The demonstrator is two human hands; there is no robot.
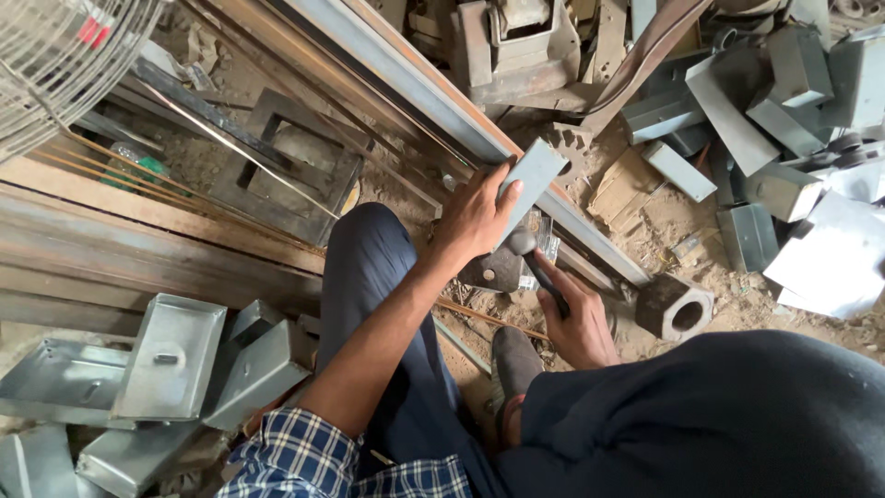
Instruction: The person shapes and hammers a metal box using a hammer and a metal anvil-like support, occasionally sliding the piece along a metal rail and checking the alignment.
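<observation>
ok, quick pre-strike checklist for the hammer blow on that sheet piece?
1. Left hand holds the grey sheet-metal piece: ok.
2. Right hand grip closed on the hammer handle: ok.
3. Piece seated on the steel beam: cannot tell, the contact is hidden.
4. Left fingers clear of the hammer head: not ok, the head sits just below them.
5. Footing: not ok, offcuts and sheet trays crowd the floor.

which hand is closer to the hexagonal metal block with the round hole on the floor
Right. The right hand, gripping the hammer, sits just left of the hexagonal block. The left hand holds the grey metal piece farther up-left.
</observation>
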